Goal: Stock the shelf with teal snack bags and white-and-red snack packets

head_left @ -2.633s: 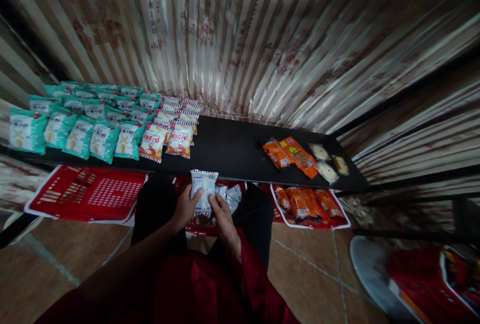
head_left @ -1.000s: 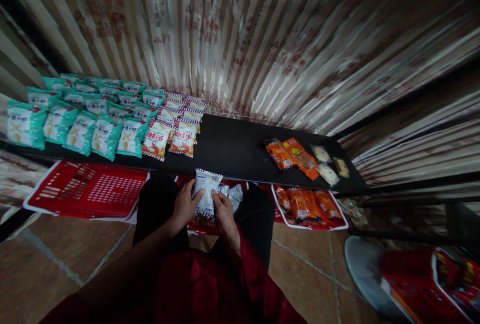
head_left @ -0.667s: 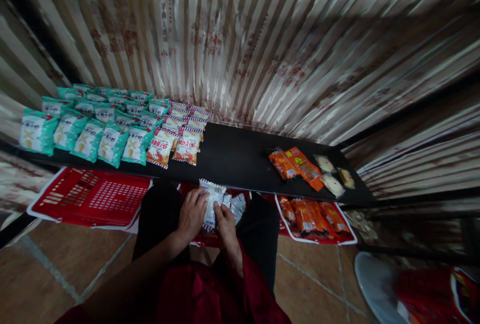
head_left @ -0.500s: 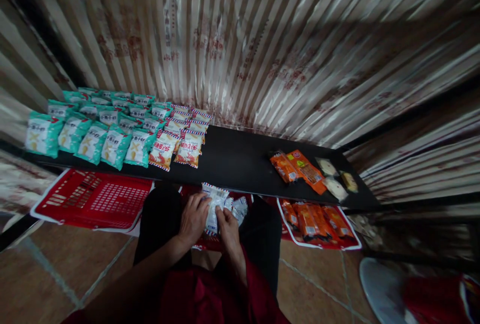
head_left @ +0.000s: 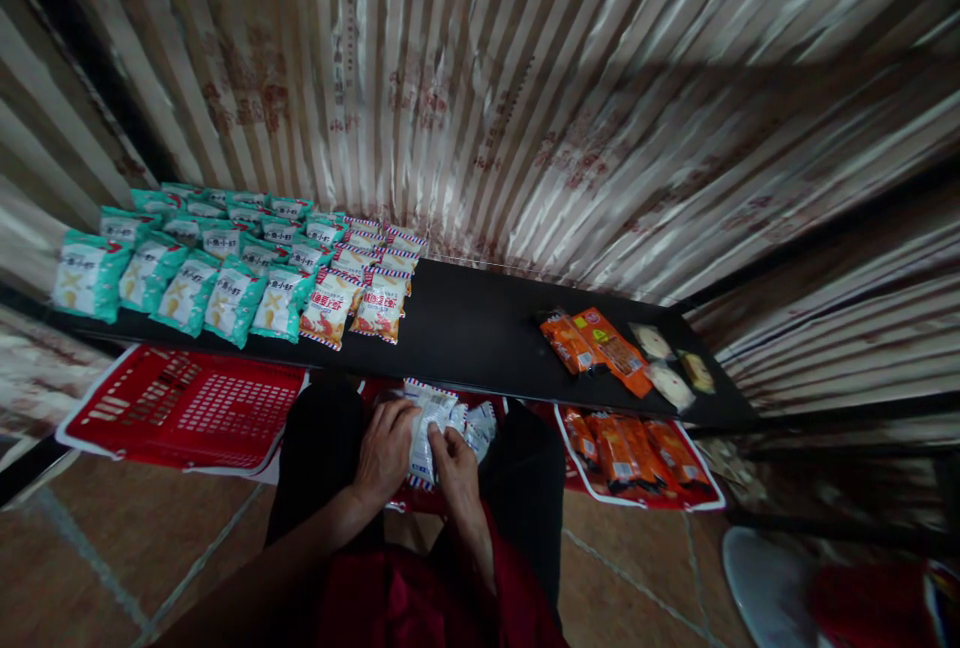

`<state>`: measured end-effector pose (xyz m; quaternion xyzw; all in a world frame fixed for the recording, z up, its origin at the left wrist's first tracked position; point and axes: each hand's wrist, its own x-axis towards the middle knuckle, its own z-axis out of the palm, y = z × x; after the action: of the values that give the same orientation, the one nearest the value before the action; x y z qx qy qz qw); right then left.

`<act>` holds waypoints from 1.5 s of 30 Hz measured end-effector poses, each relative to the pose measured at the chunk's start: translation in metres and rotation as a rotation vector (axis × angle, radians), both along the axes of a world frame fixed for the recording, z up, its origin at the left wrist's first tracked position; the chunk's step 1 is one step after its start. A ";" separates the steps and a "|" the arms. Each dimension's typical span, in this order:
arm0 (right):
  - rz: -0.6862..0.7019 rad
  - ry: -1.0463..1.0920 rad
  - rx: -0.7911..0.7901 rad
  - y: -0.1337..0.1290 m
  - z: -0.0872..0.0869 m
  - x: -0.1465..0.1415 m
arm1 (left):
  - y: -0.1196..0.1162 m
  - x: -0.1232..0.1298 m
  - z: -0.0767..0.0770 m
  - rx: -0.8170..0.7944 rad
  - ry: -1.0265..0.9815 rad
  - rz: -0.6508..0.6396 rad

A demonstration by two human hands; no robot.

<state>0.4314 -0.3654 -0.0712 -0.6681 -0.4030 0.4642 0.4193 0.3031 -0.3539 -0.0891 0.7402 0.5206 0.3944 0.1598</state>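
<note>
A white packet [head_left: 427, 423] with striped ends is between the person's knees, over the middle basket [head_left: 411, 504], beyond which its full height above the contents is hard to tell. The left hand [head_left: 386, 450] holds the packet's left side, its fingers curled over it; the right hand [head_left: 456, 468] has a narrow grip on the other side, thumb and fingers close together. More white packets [head_left: 481, 428] lie just beside it, in the middle basket.

Just beyond the knees runs the black desk [head_left: 480, 328]. On its left part, teal packets [head_left: 232, 302] lean in rows, with orange-and-white packets [head_left: 379, 308] next to them. Towards its right end lie two orange packs [head_left: 616, 352], overlapping, and three small clear-wrapped items [head_left: 670, 385].

Below the desk's front edge, a red left basket [head_left: 240, 413] shows its slotted wall, and a right basket [head_left: 703, 502] holds orange packets [head_left: 616, 450]. A striped curtain [head_left: 480, 128] hangs behind the desk.
</note>
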 end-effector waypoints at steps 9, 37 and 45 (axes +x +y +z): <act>0.035 -0.085 0.018 -0.002 -0.004 0.002 | -0.002 -0.002 -0.003 -0.009 -0.001 -0.009; 0.105 -0.119 -0.069 -0.009 0.005 0.007 | -0.008 -0.010 -0.006 -0.440 -0.073 -0.311; 0.063 -0.219 -0.047 -0.008 0.002 0.012 | 0.000 -0.014 0.010 -0.645 0.019 -0.464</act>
<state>0.4438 -0.3730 -0.0695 -0.7114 -0.4562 0.4106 0.3422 0.2892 -0.3536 -0.0792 0.7537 0.4380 0.1570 0.4641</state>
